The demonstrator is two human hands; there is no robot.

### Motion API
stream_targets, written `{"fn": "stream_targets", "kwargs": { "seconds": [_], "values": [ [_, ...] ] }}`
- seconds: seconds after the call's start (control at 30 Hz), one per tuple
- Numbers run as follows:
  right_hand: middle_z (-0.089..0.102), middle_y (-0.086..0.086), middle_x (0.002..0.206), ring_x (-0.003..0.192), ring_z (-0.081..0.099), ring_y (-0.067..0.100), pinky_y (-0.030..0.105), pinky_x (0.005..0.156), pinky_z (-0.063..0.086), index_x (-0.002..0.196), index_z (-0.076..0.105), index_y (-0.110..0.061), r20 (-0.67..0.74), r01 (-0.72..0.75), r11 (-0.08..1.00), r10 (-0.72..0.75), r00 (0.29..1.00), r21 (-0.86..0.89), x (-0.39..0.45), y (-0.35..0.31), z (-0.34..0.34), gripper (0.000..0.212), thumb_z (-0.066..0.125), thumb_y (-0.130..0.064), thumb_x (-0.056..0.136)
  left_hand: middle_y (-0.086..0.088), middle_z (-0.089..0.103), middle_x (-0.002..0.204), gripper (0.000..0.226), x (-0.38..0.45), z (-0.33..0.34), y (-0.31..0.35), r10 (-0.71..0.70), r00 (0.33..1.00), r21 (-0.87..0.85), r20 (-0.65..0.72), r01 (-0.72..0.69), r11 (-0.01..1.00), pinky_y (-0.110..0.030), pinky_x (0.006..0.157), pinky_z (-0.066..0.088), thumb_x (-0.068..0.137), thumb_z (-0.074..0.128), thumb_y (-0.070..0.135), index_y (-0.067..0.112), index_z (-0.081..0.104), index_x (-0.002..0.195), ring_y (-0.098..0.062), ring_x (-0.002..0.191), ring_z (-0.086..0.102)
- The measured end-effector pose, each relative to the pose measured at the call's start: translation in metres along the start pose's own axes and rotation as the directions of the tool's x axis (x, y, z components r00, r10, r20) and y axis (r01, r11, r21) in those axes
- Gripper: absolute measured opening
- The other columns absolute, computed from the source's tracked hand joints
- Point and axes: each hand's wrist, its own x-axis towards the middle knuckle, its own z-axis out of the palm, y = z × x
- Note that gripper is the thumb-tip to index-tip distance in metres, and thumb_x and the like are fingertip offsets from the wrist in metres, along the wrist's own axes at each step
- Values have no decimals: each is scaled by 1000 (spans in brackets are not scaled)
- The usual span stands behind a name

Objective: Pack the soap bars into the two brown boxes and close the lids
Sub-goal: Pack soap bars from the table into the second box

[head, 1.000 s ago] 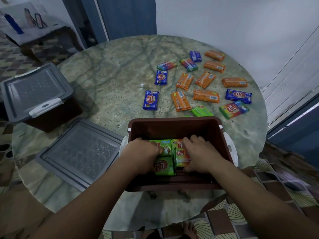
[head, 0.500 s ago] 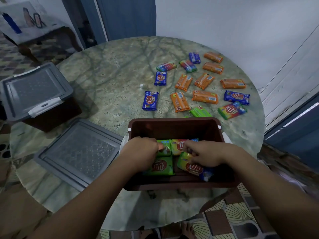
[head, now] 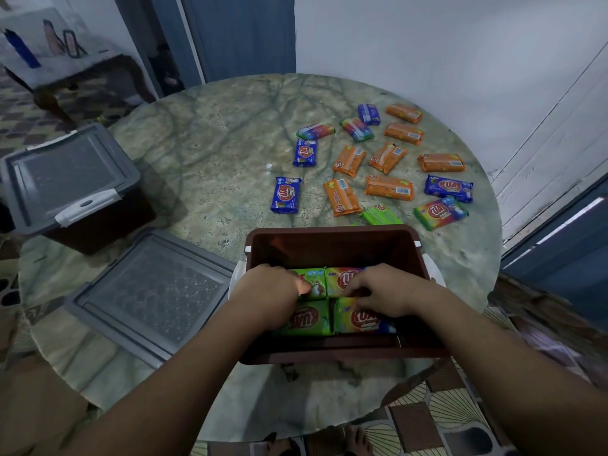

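Nearest the camera, both forearms reach into the open brown box standing at the near edge of the round marble table. The left hand lies over the left side of the box floor, fingers curled downward onto the green soap bars there — whether it actually grips one cannot be told, since the fingertips are hidden; the right hand has its fingers bent and pressing on a rainbow-wrapped soap bar in the near right of the box, beside another at the far right. Four bars lie flat in the bottom, packed two by two and touching.

Just left of the box, a grey lid lies loose on the table; farther left, the second brown box stands with its grey lid on, at the table's left edge.

Beyond the open box the unpacked bars are scattered over the right half of the table — a green bar just behind the far wall, a blue bar to its left, orange bars in the middle; more blue and rainbow bars lie among them, out toward the white wall.
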Motion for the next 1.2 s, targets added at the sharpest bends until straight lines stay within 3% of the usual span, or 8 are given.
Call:
{"fn": "stream_targets", "kwargs": {
  "seconds": [0.1,0.2,0.37,0.57,0.87,0.97,1.1,1.2],
  "values": [
    [63,-3,138,125,58,17,27,101,45,136,67,-29,-33,1,1000,-2,999,-9,0,-1,2,41,72,-32,96,3,65,115,26,2,2,-2,9,1000,4,0,-9,1000,-42,87,53,94,56,32,35,58,120,-29,103,61],
    [58,-2,124,113,59,20,35,95,51,129,68,-32,-102,-16,998,10,995,-60,-1,-2,8,38,75,-34,92,2,65,114,25,3,3,-1,24,999,0,45,-24,1000,-44,88,52,95,54,44,33,57,117,-30,103,61],
    [55,-3,118,111,57,21,42,87,53,123,62,-33,-245,-14,979,-37,969,-204,-6,-5,10,37,73,-44,90,0,60,119,49,8,-6,6,28,993,-35,119,-24,999,-39,90,46,90,57,64,35,56,129,-26,108,57],
    [58,-6,136,122,53,23,39,91,48,134,54,-35,-112,-3,941,-37,993,-339,-7,-6,24,72,79,-64,74,-7,54,125,51,17,3,34,30,985,-106,172,-12,994,-37,82,47,91,63,46,22,52,134,-30,116,54],
    [54,-4,128,116,45,24,42,89,39,119,50,-30,-124,-11,956,-27,992,-292,0,-6,29,69,84,-56,66,-13,48,130,65,22,11,33,16,971,-180,237,28,983,-36,90,44,84,74,46,14,49,135,-33,122,47],
    [53,-3,128,118,44,25,42,88,37,119,49,-30,-114,-14,960,-19,993,-281,1,-5,28,70,85,-55,65,-12,47,125,63,23,6,34,24,970,-204,242,27,979,-35,82,39,81,77,43,14,48,129,-32,116,48],
    [50,0,137,125,42,27,46,97,38,130,46,-29,-101,-25,965,-2,995,-260,2,-5,29,81,86,-56,65,-3,56,100,47,16,1,36,34,985,-343,171,27,939,-33,69,42,84,75,40,24,39,109,-29,95,59],
    [46,2,146,132,38,30,49,105,36,142,40,-28,-92,-37,965,14,996,-258,3,-5,29,94,87,-56,65,0,63,104,44,7,-14,33,-81,996,-451,41,91,888,-34,75,49,89,71,39,25,41,118,-24,95,64]
  ]
}}
